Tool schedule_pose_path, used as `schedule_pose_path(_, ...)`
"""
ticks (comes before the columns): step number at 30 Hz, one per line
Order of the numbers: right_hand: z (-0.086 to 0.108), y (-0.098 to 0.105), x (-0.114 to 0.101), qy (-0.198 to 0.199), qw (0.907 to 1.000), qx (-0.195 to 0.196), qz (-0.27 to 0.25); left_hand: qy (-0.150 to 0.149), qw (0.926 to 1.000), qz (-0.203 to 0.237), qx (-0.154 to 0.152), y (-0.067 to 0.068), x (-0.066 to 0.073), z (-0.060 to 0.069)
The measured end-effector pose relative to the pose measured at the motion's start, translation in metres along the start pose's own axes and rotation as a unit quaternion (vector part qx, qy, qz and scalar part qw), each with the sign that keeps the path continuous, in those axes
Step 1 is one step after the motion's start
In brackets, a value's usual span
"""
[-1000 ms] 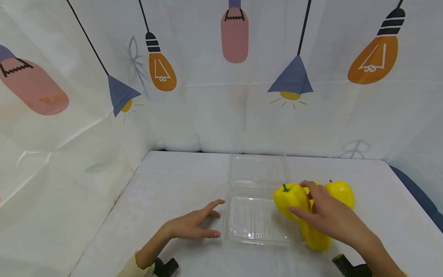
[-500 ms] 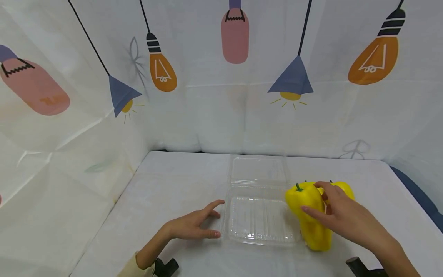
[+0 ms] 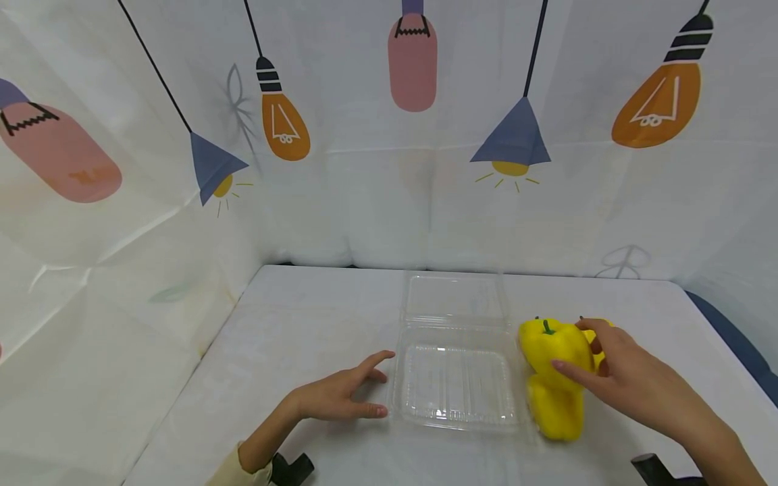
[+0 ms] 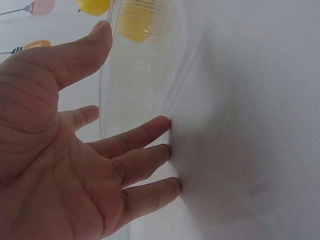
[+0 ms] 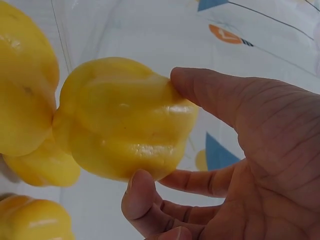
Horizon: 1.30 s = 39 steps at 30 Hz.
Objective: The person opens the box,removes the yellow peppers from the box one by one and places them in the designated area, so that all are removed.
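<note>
My right hand (image 3: 638, 385) holds a yellow bell pepper (image 3: 558, 354) with a green stem, thumb on one side and fingers on the other. In the right wrist view the held pepper (image 5: 130, 117) appears raised among other yellow peppers. Just below it in the head view lies another yellow pepper (image 3: 556, 415); more peppers behind are partly hidden by the held one and my hand. My left hand (image 3: 340, 395) rests with spread fingers at the left edge of an opened clear plastic clamshell box (image 3: 458, 388). The left wrist view shows nothing in its palm (image 4: 65, 170).
The box's clear lid (image 3: 452, 297) lies folded back toward the far edge of the white table (image 3: 322, 304). A white curtain (image 3: 365, 202) printed with lamps and bulbs hangs behind and on the left. Peppers cluster right of the box.
My right hand has carried the yellow bell pepper rightward, from over the box's right edge to above the other peppers. The left hand and the box have stayed in place.
</note>
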State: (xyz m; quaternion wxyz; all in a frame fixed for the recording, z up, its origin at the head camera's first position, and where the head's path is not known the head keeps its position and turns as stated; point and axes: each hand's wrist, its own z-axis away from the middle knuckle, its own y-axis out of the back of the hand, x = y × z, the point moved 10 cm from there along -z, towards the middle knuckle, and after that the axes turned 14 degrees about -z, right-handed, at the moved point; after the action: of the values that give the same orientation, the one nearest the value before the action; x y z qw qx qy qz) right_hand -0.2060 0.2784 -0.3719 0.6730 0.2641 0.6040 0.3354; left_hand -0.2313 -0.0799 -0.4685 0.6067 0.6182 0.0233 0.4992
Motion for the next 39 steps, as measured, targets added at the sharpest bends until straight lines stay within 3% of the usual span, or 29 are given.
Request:
schedule_pose_path(24,0.002,0.021,0.031,-0.018,0.9987,0.011,0.047,0.004,1.0000,0.006,-0.003,-0.001,-0.001,0.000)
schedule_pose_path(31,0.004,0.019,0.048,-0.049,0.9977,-0.009,0.047,-0.003,1.0000,0.005,-0.006,-0.001,0.000,-0.001)
schedule_pose_path(39,0.007,0.021,0.059,-0.052,0.9970,-0.019,0.053,0.000,1.0000,0.004,-0.007,-0.002,-0.002,-0.001)
